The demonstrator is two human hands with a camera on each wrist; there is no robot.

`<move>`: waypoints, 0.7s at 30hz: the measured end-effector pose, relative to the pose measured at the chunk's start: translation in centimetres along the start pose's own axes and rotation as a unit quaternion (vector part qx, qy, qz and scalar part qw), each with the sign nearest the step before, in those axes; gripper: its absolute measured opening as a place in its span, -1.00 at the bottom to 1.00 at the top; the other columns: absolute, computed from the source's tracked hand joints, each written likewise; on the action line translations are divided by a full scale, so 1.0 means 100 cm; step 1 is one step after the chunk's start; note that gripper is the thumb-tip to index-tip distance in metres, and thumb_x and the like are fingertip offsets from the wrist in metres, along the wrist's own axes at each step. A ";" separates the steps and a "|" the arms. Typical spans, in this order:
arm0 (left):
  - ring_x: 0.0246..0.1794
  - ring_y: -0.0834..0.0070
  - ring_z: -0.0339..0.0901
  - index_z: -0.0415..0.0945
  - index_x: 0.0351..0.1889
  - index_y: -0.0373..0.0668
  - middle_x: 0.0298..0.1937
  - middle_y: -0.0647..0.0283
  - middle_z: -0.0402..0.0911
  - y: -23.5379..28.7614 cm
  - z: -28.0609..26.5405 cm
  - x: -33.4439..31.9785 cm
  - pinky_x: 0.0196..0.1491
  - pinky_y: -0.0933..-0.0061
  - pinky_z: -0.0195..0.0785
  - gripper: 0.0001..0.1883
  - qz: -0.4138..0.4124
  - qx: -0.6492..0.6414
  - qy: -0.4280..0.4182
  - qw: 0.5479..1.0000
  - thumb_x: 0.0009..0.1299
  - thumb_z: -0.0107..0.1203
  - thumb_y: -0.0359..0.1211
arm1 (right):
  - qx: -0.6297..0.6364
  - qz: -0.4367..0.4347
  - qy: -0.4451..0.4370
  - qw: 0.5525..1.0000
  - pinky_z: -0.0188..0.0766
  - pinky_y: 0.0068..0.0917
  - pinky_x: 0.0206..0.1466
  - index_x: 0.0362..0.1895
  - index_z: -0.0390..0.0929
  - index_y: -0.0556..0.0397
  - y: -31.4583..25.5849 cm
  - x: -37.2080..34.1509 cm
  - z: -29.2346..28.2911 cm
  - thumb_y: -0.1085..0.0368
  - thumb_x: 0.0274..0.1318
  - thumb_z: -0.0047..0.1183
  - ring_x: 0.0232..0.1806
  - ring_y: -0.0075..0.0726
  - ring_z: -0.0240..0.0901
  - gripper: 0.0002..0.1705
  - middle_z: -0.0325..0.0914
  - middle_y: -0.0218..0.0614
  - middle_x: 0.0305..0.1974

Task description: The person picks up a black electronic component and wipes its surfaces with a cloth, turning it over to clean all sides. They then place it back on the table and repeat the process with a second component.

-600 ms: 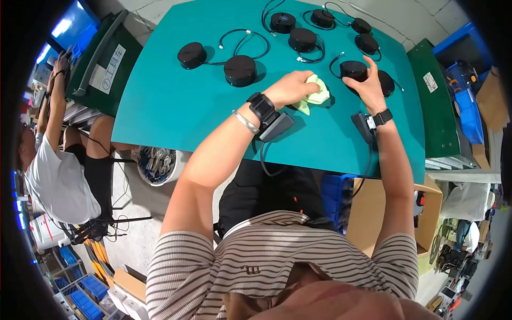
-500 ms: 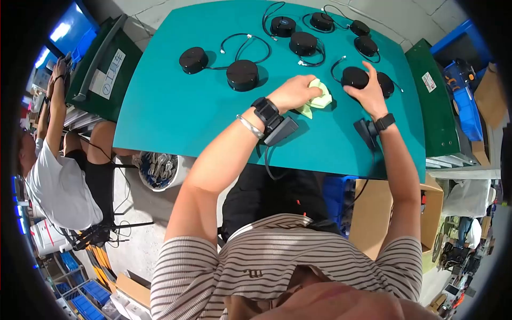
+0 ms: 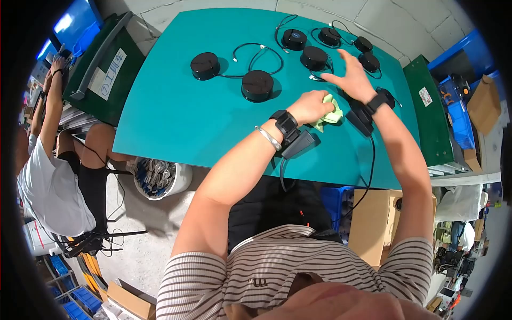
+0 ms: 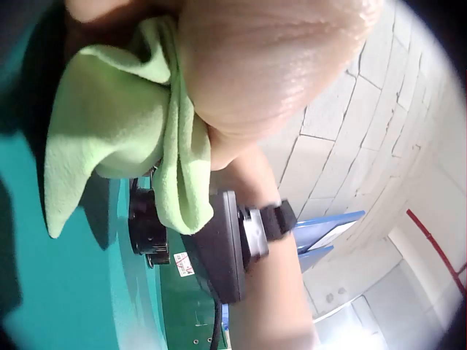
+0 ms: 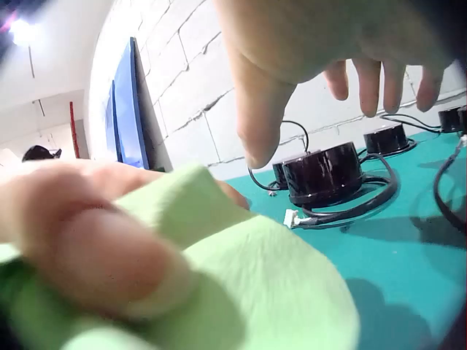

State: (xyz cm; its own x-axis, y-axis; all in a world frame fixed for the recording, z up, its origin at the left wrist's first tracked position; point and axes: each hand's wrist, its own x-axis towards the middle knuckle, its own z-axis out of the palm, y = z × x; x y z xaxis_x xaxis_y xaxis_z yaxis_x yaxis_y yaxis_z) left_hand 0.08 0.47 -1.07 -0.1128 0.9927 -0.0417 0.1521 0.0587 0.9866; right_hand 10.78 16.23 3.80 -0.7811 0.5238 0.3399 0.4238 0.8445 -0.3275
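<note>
Curled fingers of my left hand (image 3: 310, 108) grip a crumpled pale green cloth (image 3: 330, 111) low over the table. In the left wrist view the cloth (image 4: 109, 117) hangs in folds below that hand (image 4: 270, 65). My right hand (image 3: 352, 80) is spread in the air, thumb and fingers apart, with nothing held. It is near a round black device (image 3: 313, 58) with a coiled cable. The right wrist view has this hand (image 5: 328, 44) above and behind the device (image 5: 321, 173), apart from it. My right wrist partly hides the devices at the table's right.
Two black devices (image 3: 257, 86) (image 3: 205, 66) joined by a cable lie on the left of the green table (image 3: 160, 117). Several more stand along its back edge. Green cabinets flank the table. Another person (image 3: 56, 186) sits at the left, beside a white bucket (image 3: 184, 178) of cables.
My right hand has left the black device at the right and moved left and away from me, towards another one. My left hand still grips the cloth. The head view has shifted slightly.
</note>
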 end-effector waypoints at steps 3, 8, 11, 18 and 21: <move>-0.33 0.46 0.57 0.54 -0.05 -0.34 -0.27 0.15 0.64 -0.004 0.000 0.003 -0.29 0.37 0.45 -0.65 0.012 0.013 0.020 1.000 0.33 0.11 -0.26 | -0.058 0.038 -0.058 0.996 0.22 0.02 0.34 0.41 0.21 0.11 0.008 0.041 0.032 -0.35 -0.22 0.34 0.35 0.18 0.21 0.21 0.28 0.05 0.32; -0.30 0.41 0.59 0.53 -0.01 -0.33 -0.24 0.13 0.65 -0.001 -0.002 0.002 -0.24 0.36 0.45 -0.63 0.002 0.022 0.018 1.000 0.34 0.12 -0.24 | -0.110 0.117 -0.182 0.970 0.33 0.06 0.25 0.32 0.37 -0.10 0.017 0.077 0.046 -0.40 -0.34 0.35 0.28 0.10 0.31 0.13 0.35 -0.04 0.23; -0.31 0.42 0.58 0.53 -0.07 -0.34 -0.25 0.13 0.65 0.003 -0.002 -0.001 -0.26 0.35 0.44 -0.67 0.005 0.018 0.017 1.000 0.35 0.11 -0.26 | -0.067 0.063 -0.146 0.985 0.33 -0.07 0.29 0.32 0.38 -0.04 0.015 0.070 0.040 -0.34 -0.38 0.42 0.28 0.06 0.31 0.14 0.34 -0.03 0.23; -0.36 0.52 0.54 0.55 -0.12 -0.29 -0.30 0.24 0.62 -0.007 -0.003 0.006 -0.32 0.38 0.41 -0.74 0.021 -0.020 0.002 1.000 0.36 0.08 -0.29 | 0.255 0.017 -0.035 0.966 0.26 -0.27 0.37 0.41 0.20 0.09 -0.008 0.023 -0.012 0.11 -0.18 0.52 0.36 -0.16 0.21 0.08 0.25 -0.15 0.28; -0.34 0.59 0.54 0.55 -0.07 -0.28 -0.28 0.30 0.63 -0.003 -0.002 0.003 -0.33 0.47 0.44 -0.72 -0.002 -0.062 -0.005 0.998 0.39 0.06 -0.29 | 0.443 0.012 -0.025 0.896 0.27 -0.40 0.34 0.45 0.10 0.07 -0.016 -0.004 -0.040 0.36 -0.05 0.44 0.31 -0.32 0.24 0.02 0.28 -0.29 0.21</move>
State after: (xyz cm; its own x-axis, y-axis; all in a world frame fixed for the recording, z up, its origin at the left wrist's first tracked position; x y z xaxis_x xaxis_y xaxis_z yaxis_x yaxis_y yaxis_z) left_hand -0.21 0.75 -1.35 -0.1024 0.9936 -0.0476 0.0282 0.0508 0.9983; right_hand 12.22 15.14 7.69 -0.8051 0.5171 0.2906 -0.0719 0.4011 -0.9132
